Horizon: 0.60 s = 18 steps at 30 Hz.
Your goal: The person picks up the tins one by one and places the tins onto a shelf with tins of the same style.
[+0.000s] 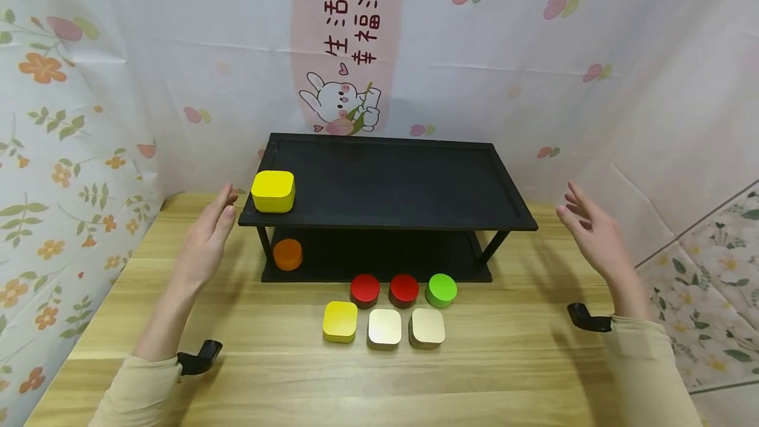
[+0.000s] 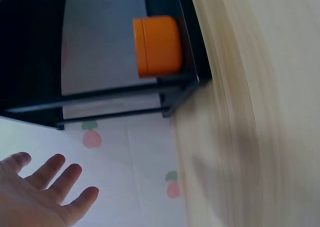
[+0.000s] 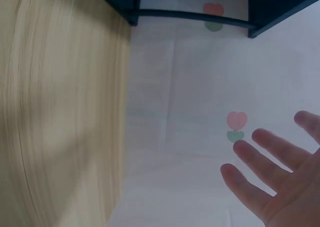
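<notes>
My left hand (image 1: pixel 206 239) is held in the air left of a black two-tier rack (image 1: pixel 385 183), fingers loosely extended and nothing in it. On the other side, my right hand (image 1: pixel 597 237) hovers well right of the rack, also bare, its fingers spread in the right wrist view. A yellow square tin (image 1: pixel 273 192) stands on the top tier's left front corner, close to the left hand. Below it, an orange round tin (image 1: pixel 288 254) sits at the left end of the lower tier; the left wrist view shows this orange tin (image 2: pixel 158 46) near the rack's posts.
In front of the rack, two red round tins (image 1: pixel 364 290) and a green one (image 1: pixel 441 290) form a row. Nearer are a yellow square tin (image 1: pixel 340 321) and two cream square ones (image 1: pixel 384 329). Patterned cloth (image 1: pixel 474 51) hangs behind the wooden table (image 1: pixel 296 394).
</notes>
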Each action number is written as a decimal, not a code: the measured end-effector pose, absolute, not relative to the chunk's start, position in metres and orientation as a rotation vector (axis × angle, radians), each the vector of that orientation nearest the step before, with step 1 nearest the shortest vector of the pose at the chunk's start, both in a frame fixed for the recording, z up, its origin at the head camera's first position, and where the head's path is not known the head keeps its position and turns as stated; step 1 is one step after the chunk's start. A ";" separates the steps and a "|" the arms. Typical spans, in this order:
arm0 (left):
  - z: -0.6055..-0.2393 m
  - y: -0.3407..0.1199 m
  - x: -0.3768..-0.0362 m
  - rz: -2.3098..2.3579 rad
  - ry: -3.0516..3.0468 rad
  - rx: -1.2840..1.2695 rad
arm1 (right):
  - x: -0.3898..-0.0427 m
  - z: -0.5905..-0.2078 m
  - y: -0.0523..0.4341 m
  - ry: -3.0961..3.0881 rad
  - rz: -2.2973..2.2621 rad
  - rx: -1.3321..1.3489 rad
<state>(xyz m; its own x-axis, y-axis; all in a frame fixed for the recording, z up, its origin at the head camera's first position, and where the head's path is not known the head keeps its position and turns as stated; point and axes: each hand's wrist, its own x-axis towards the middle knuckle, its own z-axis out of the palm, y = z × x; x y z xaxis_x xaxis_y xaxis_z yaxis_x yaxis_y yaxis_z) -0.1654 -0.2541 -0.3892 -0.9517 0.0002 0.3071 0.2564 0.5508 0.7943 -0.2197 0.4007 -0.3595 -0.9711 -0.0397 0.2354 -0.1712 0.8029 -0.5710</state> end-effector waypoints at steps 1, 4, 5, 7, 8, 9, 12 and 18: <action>-0.389 -0.252 -0.165 -1.375 -2.510 -0.207 | -0.218 -0.361 0.399 -2.760 0.909 0.158; -0.389 -0.246 -0.166 -1.429 -2.488 -0.185 | -0.215 -0.365 0.393 -2.711 0.909 0.141; -0.389 -0.244 -0.166 -1.444 -2.480 -0.179 | -0.214 -0.367 0.391 -2.692 0.915 0.140; -0.389 -0.241 -0.165 -1.484 -2.463 -0.164 | -0.213 -0.371 0.388 -2.662 0.929 0.132; -0.389 -0.240 -0.165 -1.501 -2.457 -0.154 | -0.213 -0.372 0.387 -2.645 0.944 0.131; -0.389 -0.239 -0.165 -1.519 -2.449 -0.145 | -0.212 -0.373 0.385 -2.630 0.950 0.124; -0.388 -0.237 -0.163 -1.566 -2.429 -0.128 | -0.211 -0.376 0.380 -2.585 0.983 0.107; -0.385 -0.230 -0.160 -1.664 -2.404 -0.134 | -0.203 -0.379 0.370 -2.523 1.015 0.092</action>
